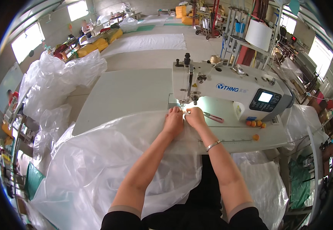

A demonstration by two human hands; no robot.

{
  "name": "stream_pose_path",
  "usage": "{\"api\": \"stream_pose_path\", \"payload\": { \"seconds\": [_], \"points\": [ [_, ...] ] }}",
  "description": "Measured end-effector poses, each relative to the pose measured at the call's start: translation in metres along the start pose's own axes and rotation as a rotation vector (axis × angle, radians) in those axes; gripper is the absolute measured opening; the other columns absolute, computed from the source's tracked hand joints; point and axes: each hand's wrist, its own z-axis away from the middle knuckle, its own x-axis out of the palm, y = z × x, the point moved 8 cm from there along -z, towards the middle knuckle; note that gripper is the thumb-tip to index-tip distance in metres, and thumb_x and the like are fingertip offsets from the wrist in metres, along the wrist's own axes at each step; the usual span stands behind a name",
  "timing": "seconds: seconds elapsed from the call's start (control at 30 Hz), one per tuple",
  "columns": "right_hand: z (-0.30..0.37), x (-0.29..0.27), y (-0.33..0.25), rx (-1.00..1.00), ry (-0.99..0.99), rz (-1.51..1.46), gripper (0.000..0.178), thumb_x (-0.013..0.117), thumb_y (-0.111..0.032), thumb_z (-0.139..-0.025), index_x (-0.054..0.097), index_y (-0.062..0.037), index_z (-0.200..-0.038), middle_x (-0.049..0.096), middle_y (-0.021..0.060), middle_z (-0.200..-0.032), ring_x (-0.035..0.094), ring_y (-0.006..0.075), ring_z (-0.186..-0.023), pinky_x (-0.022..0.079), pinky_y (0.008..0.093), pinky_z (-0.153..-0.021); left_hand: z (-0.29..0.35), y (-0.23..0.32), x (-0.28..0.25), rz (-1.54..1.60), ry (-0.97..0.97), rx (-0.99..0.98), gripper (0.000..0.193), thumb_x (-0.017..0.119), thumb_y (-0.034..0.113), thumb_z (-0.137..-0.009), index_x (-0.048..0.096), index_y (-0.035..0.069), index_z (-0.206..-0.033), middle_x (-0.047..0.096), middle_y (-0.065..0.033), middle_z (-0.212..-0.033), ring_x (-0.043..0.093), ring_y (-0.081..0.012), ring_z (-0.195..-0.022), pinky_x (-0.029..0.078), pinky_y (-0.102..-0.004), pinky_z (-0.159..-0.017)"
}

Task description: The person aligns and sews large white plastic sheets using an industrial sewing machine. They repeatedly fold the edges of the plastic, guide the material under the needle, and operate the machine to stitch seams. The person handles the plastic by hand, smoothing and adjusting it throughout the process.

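A large sheet of clear plastic film (109, 161) spreads over the near left of the sewing table and hangs across my lap. Its edge reaches the needle area of a white sewing machine (216, 86). My left hand (173, 119) is closed at that edge, just in front of the presser foot. Close beside it, my right hand (194, 116) pinches a small white bit of the film's edge. The fingertips of both hands nearly meet below the lit needle, and they partly hide the edge there.
Scissors or snips with red handles (213, 117) lie right of my right hand. Several small orange-yellow round things (256, 124) sit near the machine's base. More crumpled film (55, 84) is heaped beyond the table's left side. A white thread cone (259, 35) stands on a rack behind.
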Motion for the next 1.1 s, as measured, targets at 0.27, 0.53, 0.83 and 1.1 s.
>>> {"api": "stream_pose_path", "payload": {
  "seconds": [0.27, 0.53, 0.83, 1.1],
  "points": [
    [0.024, 0.007, -0.039, -0.545, 0.103, 0.424, 0.022, 0.061, -0.005, -0.072, 0.068, -0.0031, -0.093, 0.067, 0.0170, -0.083, 0.066, 0.0317, -0.076, 0.053, 0.0386, -0.067, -0.007, -0.027, -0.003, 0.300, 0.133, -0.082, 0.020, 0.055, 0.004, -0.081, 0.062, 0.000, -0.099, 0.059, -0.0169, -0.097, 0.056, -0.0341, -0.097, 0.046, -0.0420, -0.084],
    [0.028, 0.006, -0.045, -0.531, -0.072, 0.461, 0.020, 0.062, -0.001, -0.071, 0.065, 0.0023, -0.091, 0.064, 0.0203, -0.090, 0.065, 0.0333, -0.083, 0.053, 0.0408, -0.073, -0.002, -0.001, -0.025, 0.499, 0.170, 0.053, 0.024, 0.055, 0.004, -0.086, 0.063, 0.001, -0.108, 0.065, -0.0160, -0.101, 0.060, -0.0291, -0.093, 0.048, -0.0359, -0.082],
    [0.127, -0.031, -0.008, -0.316, 0.126, 0.131, 0.029, 0.064, -0.012, -0.078, 0.064, 0.0009, -0.104, 0.064, 0.0193, -0.079, 0.063, 0.0374, -0.071, 0.049, 0.0447, -0.063, -0.005, 0.006, -0.020, 0.123, 0.009, 0.175, 0.019, 0.060, 0.011, -0.083, 0.069, 0.008, -0.099, 0.067, -0.0096, -0.090, 0.060, -0.0281, -0.092, 0.050, -0.0363, -0.079],
    [0.134, -0.030, -0.014, -0.472, 0.021, 0.142, 0.014, 0.062, -0.011, -0.080, 0.061, -0.0017, -0.070, 0.060, 0.0190, -0.065, 0.062, 0.0367, -0.064, 0.049, 0.0430, -0.057, -0.013, 0.003, -0.018, -0.115, -0.027, 0.207, 0.009, 0.063, 0.016, -0.081, 0.069, 0.014, -0.088, 0.067, -0.0049, -0.085, 0.064, -0.0246, -0.084, 0.052, -0.0379, -0.070]
  ]
}}
